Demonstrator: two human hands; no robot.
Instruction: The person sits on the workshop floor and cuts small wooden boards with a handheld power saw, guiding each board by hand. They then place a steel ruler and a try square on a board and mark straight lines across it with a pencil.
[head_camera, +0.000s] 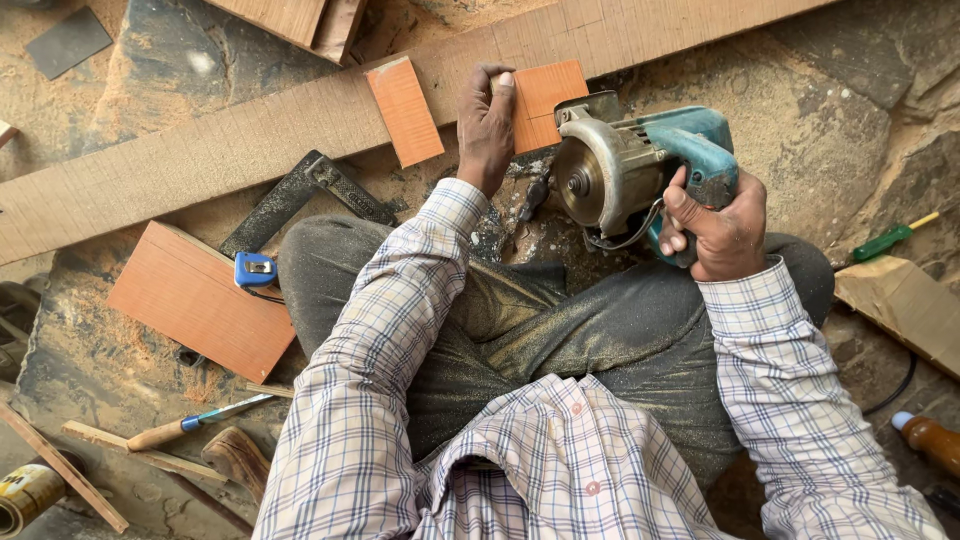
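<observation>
Fingers of the right hand (722, 225) are wrapped tight around the teal grip of a handheld circular saw (630, 165), clamped on it, with the thumb up along the side. The saw sits just past the person's crossed legs, its round metal blade guard facing left and its nose pointing away from the body toward the long plank (250, 140).

Fingertips of the left hand (485, 125) are bent and pressed down together on the left edge of a small orange laminate piece (545, 100), pinning it flat on the plank. The saw's front touches, or nearly touches, the piece's lower right corner; the blade's edge is hidden behind the guard, so contact cannot be confirmed.

To do this cut well, the holding fingers should stay clear of the blade's line, pressing firmly so the piece cannot kick, while the saw is fed straight and steadily.

The piece is nearly square, its slightly longer side running across the view and tilted up to the right, following the plank, which runs from lower left to upper right. A second orange strip (405, 110) lies just left of the hand, its long axis crossing the plank. Nearer left, a larger orange panel (200, 300), a blue tape measure (254, 270) and a dark try square (300, 195) rest on the dusty floor.
</observation>
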